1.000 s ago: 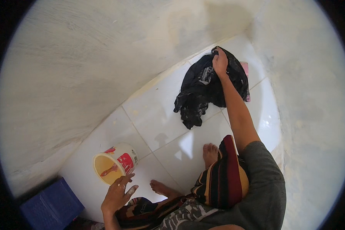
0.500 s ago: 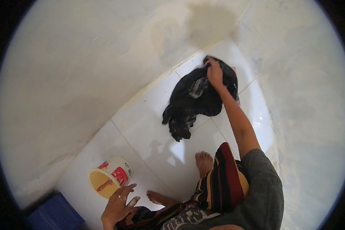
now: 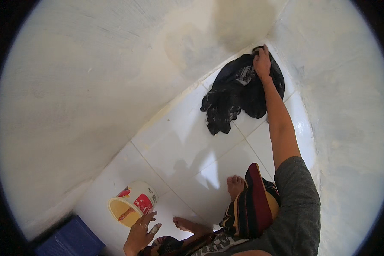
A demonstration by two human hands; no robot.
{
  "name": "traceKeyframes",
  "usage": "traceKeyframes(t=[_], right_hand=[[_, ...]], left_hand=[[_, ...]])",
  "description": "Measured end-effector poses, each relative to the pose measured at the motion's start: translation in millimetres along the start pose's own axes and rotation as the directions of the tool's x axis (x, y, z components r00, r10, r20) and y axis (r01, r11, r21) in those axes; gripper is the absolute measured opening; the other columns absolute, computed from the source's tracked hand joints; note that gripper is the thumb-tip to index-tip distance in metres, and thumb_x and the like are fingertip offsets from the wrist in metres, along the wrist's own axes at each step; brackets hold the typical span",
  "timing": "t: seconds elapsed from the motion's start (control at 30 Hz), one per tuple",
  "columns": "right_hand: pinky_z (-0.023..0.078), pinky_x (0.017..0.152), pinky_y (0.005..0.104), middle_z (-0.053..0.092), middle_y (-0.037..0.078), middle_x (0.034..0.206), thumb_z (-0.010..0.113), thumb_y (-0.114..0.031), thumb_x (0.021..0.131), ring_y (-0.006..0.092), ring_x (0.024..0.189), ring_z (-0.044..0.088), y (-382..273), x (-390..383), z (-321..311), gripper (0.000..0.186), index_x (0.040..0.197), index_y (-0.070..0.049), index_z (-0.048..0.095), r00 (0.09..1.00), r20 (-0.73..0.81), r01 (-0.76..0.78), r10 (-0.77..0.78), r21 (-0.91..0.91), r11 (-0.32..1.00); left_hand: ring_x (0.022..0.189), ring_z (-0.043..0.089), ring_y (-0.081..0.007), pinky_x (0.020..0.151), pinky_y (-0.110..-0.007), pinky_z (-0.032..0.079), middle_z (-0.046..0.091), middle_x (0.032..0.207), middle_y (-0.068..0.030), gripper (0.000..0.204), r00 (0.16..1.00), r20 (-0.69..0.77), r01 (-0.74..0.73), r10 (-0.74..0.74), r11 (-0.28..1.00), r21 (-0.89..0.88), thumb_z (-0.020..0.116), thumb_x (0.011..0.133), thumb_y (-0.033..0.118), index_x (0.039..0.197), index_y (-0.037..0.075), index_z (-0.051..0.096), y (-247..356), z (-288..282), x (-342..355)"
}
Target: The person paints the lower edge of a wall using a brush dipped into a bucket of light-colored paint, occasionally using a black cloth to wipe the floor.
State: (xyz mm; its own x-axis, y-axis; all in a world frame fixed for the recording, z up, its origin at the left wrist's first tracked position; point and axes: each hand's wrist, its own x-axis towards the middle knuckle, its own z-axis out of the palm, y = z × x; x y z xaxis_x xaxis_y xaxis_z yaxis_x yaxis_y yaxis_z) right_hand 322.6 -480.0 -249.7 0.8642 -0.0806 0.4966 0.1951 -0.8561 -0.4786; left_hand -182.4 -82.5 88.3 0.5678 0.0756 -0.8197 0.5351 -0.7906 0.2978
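Observation:
A black cloth (image 3: pixel 230 81) with whitish smears lies crumpled on the white tiled floor, in the far corner between two walls. My right hand (image 3: pixel 262 64) reaches out to its far end, with the fingers closed on the fabric; part of the grip is hidden. Near the lower left, my left hand (image 3: pixel 141 232) hangs with its fingers apart and holds nothing. Pale smudges mark its fingers. Just beyond it a white bucket (image 3: pixel 150 193) with red print rests tilted, its yellowish inside facing me. Something reddish-brown shows inside, too unclear to name.
Pale, patchy walls rise on the left (image 3: pixel 94 85) and right (image 3: pixel 350 119). At the lower left sits a dark blue box-like object (image 3: pixel 70 240). My bare feet (image 3: pixel 235 185) stand on the tiles, below a striped cloth (image 3: pixel 254 209) around my legs.
My right hand has moved farther away and to the right, and the black cloth has shifted with it into the corner. The left hand stays open near the bucket.

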Motion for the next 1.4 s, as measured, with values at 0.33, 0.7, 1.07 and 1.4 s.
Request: traceKeyframes(t=[0.33, 0.7, 1.07, 1.4], right_hand=[[0.040, 0.094, 0.0508, 0.060, 0.019, 0.103, 0.054, -0.002, 0.078, 0.0427, 0.101, 0.054, 4.2, 5.7, -11.5, 0.025, 0.102, -0.004, 0.057, 0.996, 0.088, -0.035, 0.025, 0.108, 0.994], [0.042, 0.091, 0.0480, 0.058, 0.020, 0.104, 0.048, 0.000, 0.077, 0.0420, 0.103, 0.053, 15.4, 16.8, -21.4, 0.027, 0.102, -0.007, 0.053, 0.938, 0.337, 0.071, -0.085, 0.055, 0.996], [0.031, 0.107, 0.0516, 0.050, 0.020, 0.130, 0.050, 0.005, 0.072, 0.0419, 0.122, 0.045, 17.7, 5.1, -25.6, 0.023, 0.092, -0.006, 0.054, 0.923, 0.325, 0.151, -0.208, 0.192, 0.970], [0.043, 0.092, 0.0472, 0.054, 0.025, 0.122, 0.053, 0.003, 0.071, 0.0455, 0.112, 0.050, 25.9, 19.9, -11.7, 0.017, 0.086, -0.003, 0.051, 0.971, 0.188, 0.116, -0.147, 0.168, 0.979]], left_hand=[[0.100, 0.060, -0.0324, 0.086, -0.040, 0.047, 0.063, 0.104, -0.0160, 0.045, 0.998, -0.010, -0.055, 0.055, 0.998, -0.006, 0.061, 0.088, 0.029, 0.125, 0.005, 0.050, 2.2, -3.0, 2.1], [0.102, 0.060, -0.0325, 0.086, -0.040, 0.047, 0.063, 0.106, -0.0188, 0.044, 0.971, -0.040, -0.232, 0.234, 0.971, 0.050, 0.060, 0.090, 0.023, 0.128, 0.006, 0.049, -12.2, 3.0, 9.4], [0.102, 0.060, -0.0330, 0.087, -0.040, 0.047, 0.062, 0.110, -0.0194, 0.042, 0.977, -0.061, -0.200, 0.205, 0.977, 0.073, 0.060, 0.090, 0.022, 0.126, 0.004, 0.051, 9.6, -12.4, 4.2], [0.101, 0.061, -0.0307, 0.086, -0.039, 0.047, 0.062, 0.109, -0.0184, 0.047, 0.989, -0.018, -0.145, 0.146, 0.989, 0.016, 0.061, 0.089, 0.022, 0.131, 0.005, 0.047, -19.9, 5.7, 7.4]])
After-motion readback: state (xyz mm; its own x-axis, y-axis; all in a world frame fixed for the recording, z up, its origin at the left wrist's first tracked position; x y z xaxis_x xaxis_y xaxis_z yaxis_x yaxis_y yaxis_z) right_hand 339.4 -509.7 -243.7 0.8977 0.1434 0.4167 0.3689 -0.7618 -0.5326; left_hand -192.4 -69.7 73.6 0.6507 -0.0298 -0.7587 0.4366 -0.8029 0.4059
